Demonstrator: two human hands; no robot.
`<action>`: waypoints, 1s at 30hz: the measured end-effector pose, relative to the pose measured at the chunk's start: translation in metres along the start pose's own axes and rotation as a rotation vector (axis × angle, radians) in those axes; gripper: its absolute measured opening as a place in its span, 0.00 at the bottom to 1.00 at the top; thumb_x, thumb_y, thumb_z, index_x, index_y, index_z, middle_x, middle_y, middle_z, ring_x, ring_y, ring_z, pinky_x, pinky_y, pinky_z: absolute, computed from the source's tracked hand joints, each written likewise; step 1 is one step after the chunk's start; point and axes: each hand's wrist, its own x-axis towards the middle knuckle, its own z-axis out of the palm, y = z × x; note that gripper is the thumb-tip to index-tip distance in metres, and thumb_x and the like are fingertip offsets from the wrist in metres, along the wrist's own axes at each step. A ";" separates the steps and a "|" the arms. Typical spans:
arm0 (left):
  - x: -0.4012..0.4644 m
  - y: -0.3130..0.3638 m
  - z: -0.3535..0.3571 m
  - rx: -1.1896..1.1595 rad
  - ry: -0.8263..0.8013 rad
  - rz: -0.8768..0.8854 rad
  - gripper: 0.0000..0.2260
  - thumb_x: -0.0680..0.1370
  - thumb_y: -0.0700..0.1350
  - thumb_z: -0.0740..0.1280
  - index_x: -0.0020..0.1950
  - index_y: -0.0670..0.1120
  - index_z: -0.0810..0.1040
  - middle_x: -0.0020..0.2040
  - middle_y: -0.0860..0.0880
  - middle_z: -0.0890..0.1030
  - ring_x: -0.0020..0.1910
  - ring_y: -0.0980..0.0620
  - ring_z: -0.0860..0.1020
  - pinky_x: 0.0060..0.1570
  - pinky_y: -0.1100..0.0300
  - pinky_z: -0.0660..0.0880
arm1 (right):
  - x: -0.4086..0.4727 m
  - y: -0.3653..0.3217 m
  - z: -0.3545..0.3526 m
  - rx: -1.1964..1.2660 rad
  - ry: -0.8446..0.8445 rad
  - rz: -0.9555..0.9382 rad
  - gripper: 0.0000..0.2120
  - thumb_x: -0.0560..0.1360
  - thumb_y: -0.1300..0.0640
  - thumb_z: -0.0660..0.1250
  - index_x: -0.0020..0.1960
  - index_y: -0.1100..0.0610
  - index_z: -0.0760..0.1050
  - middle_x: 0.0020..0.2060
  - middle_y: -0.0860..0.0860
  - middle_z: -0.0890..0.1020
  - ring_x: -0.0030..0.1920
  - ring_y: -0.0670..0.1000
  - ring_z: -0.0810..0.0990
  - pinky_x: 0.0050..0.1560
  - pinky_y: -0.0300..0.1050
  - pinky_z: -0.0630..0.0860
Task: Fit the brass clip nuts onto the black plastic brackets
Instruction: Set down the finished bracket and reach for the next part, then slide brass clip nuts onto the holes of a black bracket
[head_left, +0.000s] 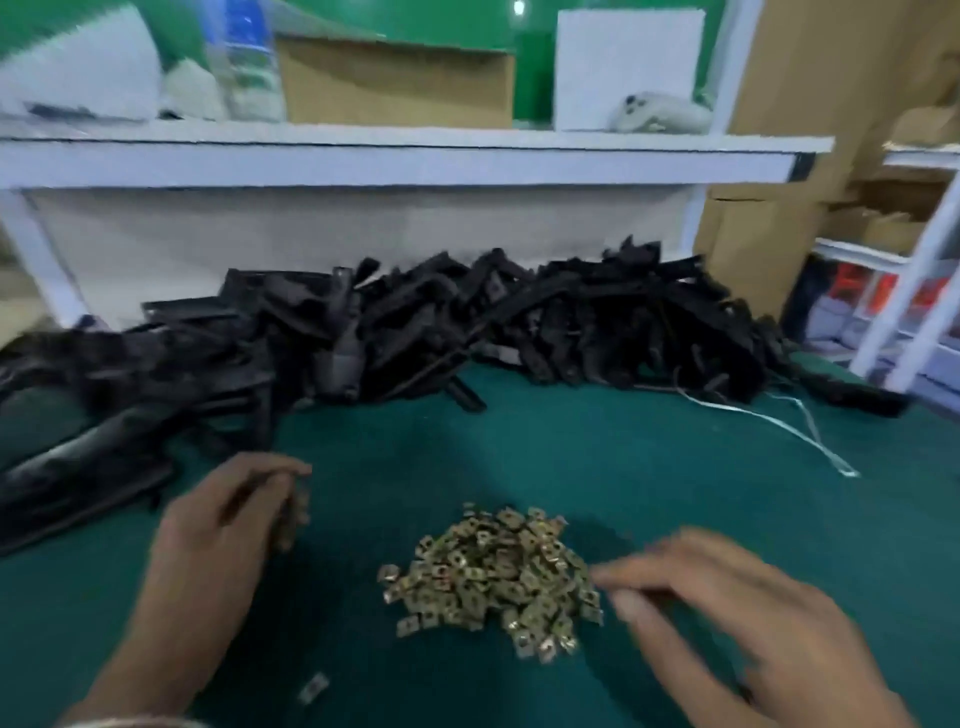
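A heap of brass clip nuts (493, 577) lies on the green mat in front of me. A long pile of black plastic brackets (415, 322) stretches across the back of the mat. My left hand (223, 535) hovers left of the heap with curled fingers; it seems to hold something small and brass-coloured, but blur hides what. My right hand (727, 613) reaches from the right, fingertips at the heap's right edge, motion-blurred, fingers mostly extended. One stray clip nut (313, 687) lies near the front edge.
A white shelf (415, 156) runs behind the pile, carrying a cardboard box (395, 83), a white box (628, 67) and a water bottle (244, 57). A white strap (779, 426) trails on the mat at right. Cardboard boxes and racks stand at far right.
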 end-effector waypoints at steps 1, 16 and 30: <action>-0.001 -0.001 -0.006 0.192 0.046 0.137 0.10 0.82 0.42 0.65 0.48 0.54 0.83 0.40 0.55 0.83 0.37 0.58 0.80 0.39 0.67 0.74 | 0.019 -0.007 0.012 0.004 -0.118 -0.013 0.02 0.79 0.46 0.73 0.48 0.38 0.84 0.43 0.36 0.81 0.47 0.38 0.82 0.48 0.33 0.77; 0.011 -0.013 -0.015 0.661 0.069 0.365 0.07 0.79 0.40 0.69 0.54 0.49 0.83 0.46 0.55 0.77 0.49 0.51 0.75 0.46 0.57 0.75 | 0.232 0.046 0.129 -0.003 -0.297 0.257 0.24 0.81 0.53 0.73 0.74 0.47 0.71 0.71 0.51 0.76 0.65 0.54 0.78 0.58 0.44 0.71; -0.006 0.003 0.005 -0.479 -0.186 -0.152 0.17 0.82 0.48 0.66 0.69 0.46 0.77 0.48 0.48 0.85 0.41 0.51 0.84 0.35 0.56 0.80 | 0.089 -0.073 0.142 0.065 -0.201 -0.304 0.03 0.84 0.52 0.62 0.57 0.47 0.69 0.52 0.43 0.70 0.47 0.47 0.76 0.45 0.44 0.77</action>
